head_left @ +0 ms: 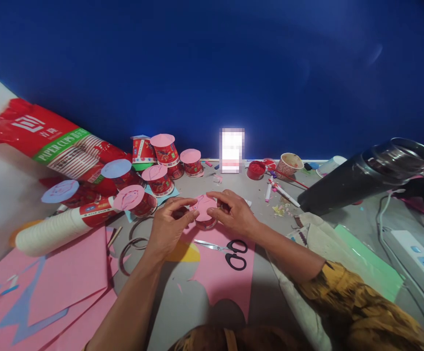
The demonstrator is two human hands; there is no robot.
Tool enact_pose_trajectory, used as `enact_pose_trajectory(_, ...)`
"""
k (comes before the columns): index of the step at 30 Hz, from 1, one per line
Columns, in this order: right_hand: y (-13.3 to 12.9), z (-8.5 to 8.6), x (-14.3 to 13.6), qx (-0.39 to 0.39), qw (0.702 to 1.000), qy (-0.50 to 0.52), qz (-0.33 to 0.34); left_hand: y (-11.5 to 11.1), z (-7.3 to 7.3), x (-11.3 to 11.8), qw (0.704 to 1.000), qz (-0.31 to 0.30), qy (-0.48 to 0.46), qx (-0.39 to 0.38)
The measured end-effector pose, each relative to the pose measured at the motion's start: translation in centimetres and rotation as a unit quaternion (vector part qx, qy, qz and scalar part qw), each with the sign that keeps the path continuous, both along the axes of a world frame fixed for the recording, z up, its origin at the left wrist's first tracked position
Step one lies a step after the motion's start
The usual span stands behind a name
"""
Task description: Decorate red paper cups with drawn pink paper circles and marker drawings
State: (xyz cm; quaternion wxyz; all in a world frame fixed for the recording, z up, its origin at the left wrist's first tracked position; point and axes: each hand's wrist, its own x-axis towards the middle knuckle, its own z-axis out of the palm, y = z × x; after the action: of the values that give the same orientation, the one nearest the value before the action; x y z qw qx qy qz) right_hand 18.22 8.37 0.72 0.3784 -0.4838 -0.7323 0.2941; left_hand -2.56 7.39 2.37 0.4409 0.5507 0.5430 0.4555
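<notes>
In the middle of the head view a pink paper disc [203,208] lies on top of a small red paper cup [206,224]. My left hand [167,222] grips the disc's left edge between thumb and fingers. On the opposite edge my right hand [236,212] pinches it in the same way. Reddish lines show on part of the disc, but the fingers cover some of it. Just below the cup, black-handled scissors [230,247] rest on a cut pink sheet [230,287], their blades pointing left.
Several red cups topped with paper discs [163,141] stand at the back left. A stack of cups [54,229], a red cup bag [66,141] and pink sheets [66,278] lie left. To the right are markers [283,192], a dark flask [351,180] and a power strip [420,263].
</notes>
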Motion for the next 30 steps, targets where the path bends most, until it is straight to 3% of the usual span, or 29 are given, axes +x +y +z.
enact_pose_trajectory(12, -0.18, -0.32, 0.06, 0.021, 1.000, -0.023, -0.003, 0.04, -0.01, -0.04, 1.000, -0.003, 0.024, 0.002)
enact_pose_trajectory(17, -0.07, 0.01, -0.06, 0.013, 0.999, -0.035, -0.004, 0.09, -0.26, -0.10, 0.996, -0.035, 0.061, 0.047)
enact_pose_trajectory(30, -0.01, -0.14, 0.20, -0.014, 0.999, -0.043, 0.024, 0.35, -0.76, -0.21, 0.992, -0.069, 0.100, 0.041)
